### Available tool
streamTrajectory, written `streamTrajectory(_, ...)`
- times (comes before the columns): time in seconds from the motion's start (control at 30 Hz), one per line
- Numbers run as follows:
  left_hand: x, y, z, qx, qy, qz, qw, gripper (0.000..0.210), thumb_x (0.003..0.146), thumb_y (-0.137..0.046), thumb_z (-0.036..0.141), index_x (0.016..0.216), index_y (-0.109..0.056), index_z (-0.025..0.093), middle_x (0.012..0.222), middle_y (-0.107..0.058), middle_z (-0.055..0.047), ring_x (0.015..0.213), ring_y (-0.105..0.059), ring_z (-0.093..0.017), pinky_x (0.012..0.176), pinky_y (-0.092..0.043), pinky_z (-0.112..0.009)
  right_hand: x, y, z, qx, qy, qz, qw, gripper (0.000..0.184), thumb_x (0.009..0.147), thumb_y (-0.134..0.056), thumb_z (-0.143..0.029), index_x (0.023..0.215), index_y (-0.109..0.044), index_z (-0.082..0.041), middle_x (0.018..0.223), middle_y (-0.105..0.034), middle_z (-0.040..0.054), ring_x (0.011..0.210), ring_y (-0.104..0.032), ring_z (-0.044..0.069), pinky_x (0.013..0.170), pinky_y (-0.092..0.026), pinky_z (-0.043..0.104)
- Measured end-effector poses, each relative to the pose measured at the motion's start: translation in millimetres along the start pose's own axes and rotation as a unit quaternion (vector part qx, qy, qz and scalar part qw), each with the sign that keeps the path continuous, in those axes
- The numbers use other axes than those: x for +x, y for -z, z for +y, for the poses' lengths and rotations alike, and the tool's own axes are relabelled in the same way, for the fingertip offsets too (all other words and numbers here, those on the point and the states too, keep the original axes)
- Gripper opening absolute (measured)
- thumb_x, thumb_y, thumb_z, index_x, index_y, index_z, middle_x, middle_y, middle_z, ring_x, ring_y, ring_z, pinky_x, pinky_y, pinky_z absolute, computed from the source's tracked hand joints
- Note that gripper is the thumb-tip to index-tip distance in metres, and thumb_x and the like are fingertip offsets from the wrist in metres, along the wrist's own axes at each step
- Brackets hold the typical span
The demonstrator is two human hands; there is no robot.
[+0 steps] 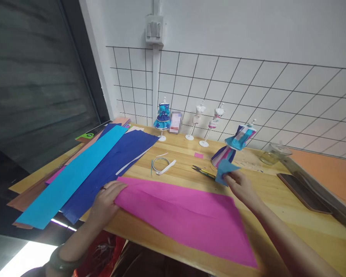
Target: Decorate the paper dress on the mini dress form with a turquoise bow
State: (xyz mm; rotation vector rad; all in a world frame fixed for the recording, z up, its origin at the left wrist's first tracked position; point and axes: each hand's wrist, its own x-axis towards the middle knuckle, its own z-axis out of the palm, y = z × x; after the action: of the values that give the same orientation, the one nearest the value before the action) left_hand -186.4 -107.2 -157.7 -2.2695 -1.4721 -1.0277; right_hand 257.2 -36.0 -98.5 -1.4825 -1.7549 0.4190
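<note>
A long pink sheet (178, 215), fabric or paper, lies across the table's front, its lower edge hanging near the table edge. My left hand (108, 198) grips its left end with curled fingers. In my right hand (240, 186) a small light-blue piece (226, 170) is pinched between thumb and fingers, above the sheet's upper right corner. Just behind that piece stands a miniature dress form in a blue, purple and pink dress (238, 138). Partly beneath the blue piece lie black-and-yellow thread snips (204, 172).
Blue sheets (115, 157) and a turquoise strip (75, 177) are piled at left, overhanging the table. A ring of tape (160, 164), a dressed blue form (162, 117), two white forms, a phone (175, 122), a glass jar (272, 154) and a dark flat phone-like object (302, 192) stand or lie around.
</note>
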Motion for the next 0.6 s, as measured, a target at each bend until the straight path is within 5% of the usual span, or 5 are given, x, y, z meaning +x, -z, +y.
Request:
streamTrajectory(0.17,10.5,10.4,-14.8,0.015,0.020,0.000,1.000,0.034,0.077,-0.043,0.010,0.103,-0.063,0.014,0.103,-0.068,-0.010,0.100,-0.060,-0.023,0.087,-0.048,-0.037,-13.3,13.1,12.6,0.081,-0.053,-0.001,0.995,0.015,0.073,-0.051,-0.030,0.073,-0.062,-0.019,0.070,-0.065,0.0018,0.069,-0.060,0.019,0.063,-0.047,0.028)
streamTrajectory(0.37,16.5,24.7,-31.0,0.033,0.023,-0.023,0.999,0.030,0.081,-0.044,0.015,0.106,-0.062,0.017,0.102,-0.068,-0.007,0.098,-0.060,-0.021,0.087,-0.047,-0.035,-19.0,1.0,24.2,0.160,-0.068,0.054,0.983,0.018,0.071,-0.056,-0.033,0.080,-0.063,-0.019,0.072,-0.066,0.0024,0.068,-0.059,0.018,0.063,-0.047,0.028)
streamTrajectory(0.6,13.2,39.2,-57.9,0.085,0.075,0.023,0.993,0.025,0.082,-0.046,0.020,0.102,-0.060,0.023,0.100,-0.067,-0.001,0.099,-0.061,-0.019,0.089,-0.050,-0.038,-24.2,14.9,43.5,0.157,-0.081,0.249,0.952,0.022,0.069,-0.059,-0.038,0.081,-0.058,-0.020,0.073,-0.060,0.0015,0.069,-0.055,0.018,0.064,-0.044,0.030)
